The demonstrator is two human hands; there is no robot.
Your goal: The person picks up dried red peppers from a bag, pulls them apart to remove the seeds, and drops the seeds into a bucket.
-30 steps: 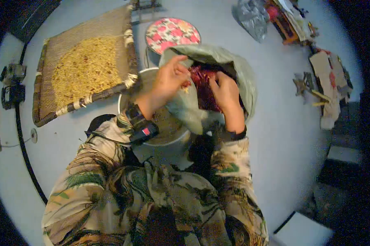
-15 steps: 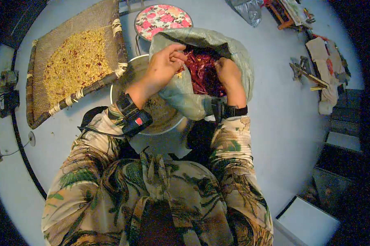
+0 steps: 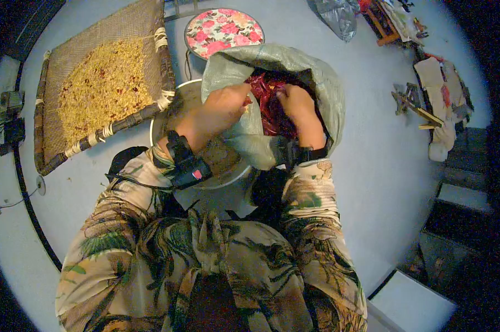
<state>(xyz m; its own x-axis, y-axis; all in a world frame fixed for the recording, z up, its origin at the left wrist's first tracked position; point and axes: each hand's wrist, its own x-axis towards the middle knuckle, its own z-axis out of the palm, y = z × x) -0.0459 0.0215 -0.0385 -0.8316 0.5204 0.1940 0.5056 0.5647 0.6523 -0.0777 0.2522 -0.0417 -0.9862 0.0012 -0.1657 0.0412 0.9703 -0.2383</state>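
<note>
A pale green woven sack (image 3: 330, 99) stands open, with dark red dried chillies (image 3: 269, 105) inside. My left hand (image 3: 225, 108) is closed at the sack's left rim, slightly blurred, with a small red piece showing at its fingertips. My right hand (image 3: 299, 105) is over the chillies inside the opening, thumb and fingers pinched together; what they hold, if anything, is too small to make out. Under my left forearm and partly behind the sack is a round white-rimmed basin (image 3: 228, 180) with brownish contents.
A framed mesh tray (image 3: 103, 91) of yellow grains with red bits lies at the left. Beyond the sack is a round floral stool (image 3: 223, 32). A grey plastic bag (image 3: 338, 19), wooden pieces (image 3: 419, 108) and cardboard (image 3: 430, 74) lie at the right.
My left hand has moved slightly down and its fingers have closed in more. My right hand has shifted a little left and down. The whole view has shifted slightly.
</note>
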